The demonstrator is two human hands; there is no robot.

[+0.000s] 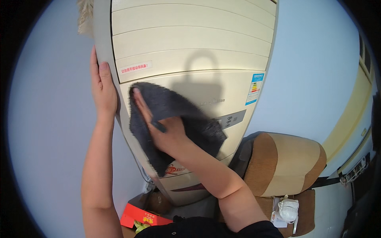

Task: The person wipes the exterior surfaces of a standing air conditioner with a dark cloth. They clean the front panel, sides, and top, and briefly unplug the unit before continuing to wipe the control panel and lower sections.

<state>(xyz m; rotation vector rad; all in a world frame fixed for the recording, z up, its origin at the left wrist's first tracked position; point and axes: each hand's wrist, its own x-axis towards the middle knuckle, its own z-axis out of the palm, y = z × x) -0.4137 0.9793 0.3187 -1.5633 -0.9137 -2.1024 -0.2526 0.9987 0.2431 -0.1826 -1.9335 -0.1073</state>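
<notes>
I see right hand point(164, 133) flat, fingers spread, pressing dark grey cloth point(178, 119) against cream front of standing air conditioner point(190, 47), frame centre. Left hand point(102, 89) open, bracing unit's left edge, clamped on nothing. I judge wiping mid-way: middle panel under cloth, upper louvres and lower panel left. Cloth rumpled, fuzzy, draped. Tan armchair point(285, 162) lower right.

Both forearms bare, no sleeves visible up to the elbows and past. No watch, no bands, no rings on the left hand point(102, 89) or right hand point(164, 133). No gloves. Nails short and plain, left thumbnail clear in view. Black top point(206, 229) at the bottom edge of frame, dark plain fabric, short-sleeved as far as it shows: right sleeve hem sits just above the elbow.
</notes>
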